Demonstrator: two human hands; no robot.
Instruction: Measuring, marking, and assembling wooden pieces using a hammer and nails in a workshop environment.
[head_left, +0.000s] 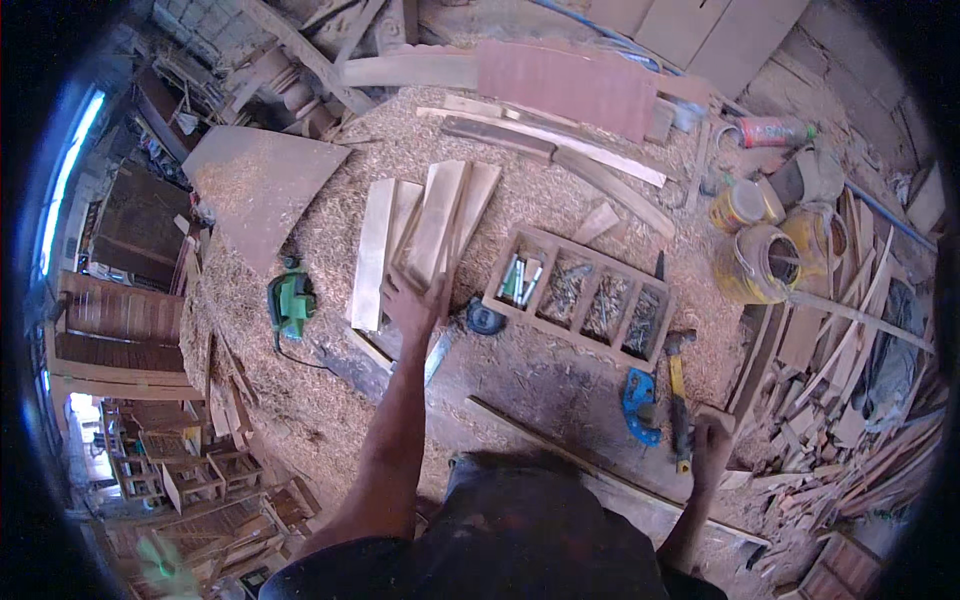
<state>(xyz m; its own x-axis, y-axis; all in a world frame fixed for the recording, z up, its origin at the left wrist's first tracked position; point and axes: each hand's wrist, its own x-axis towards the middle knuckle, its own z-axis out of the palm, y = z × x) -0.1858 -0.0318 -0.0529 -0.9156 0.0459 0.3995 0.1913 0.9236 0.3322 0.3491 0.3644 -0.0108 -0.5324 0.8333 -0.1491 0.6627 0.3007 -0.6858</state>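
Observation:
Several pale planed boards lie fanned out on the shavings left of centre. My left hand (408, 303) grips the near end of one wooden board (440, 218), its fingers and thumb about the edges. Beside it on the left rests another board (373, 250). At the right, my right hand (711, 450) is curled closed at a small piece of wood (716, 416); its fingertips are partly hidden. A hammer (679, 400) with a yellow and black handle lies just left of that hand, and a blue metal tool (640, 407) beside the hammer.
A divided wooden tray (585, 333) of screws and nails sits mid-bench, with a dark round tape measure (486, 317) at its left. A green power tool (292, 303) with a cord lies left. Yellow buckets (745, 275) and stacked offcuts (850, 400) crowd the right. A long strip (590, 465) crosses before me.

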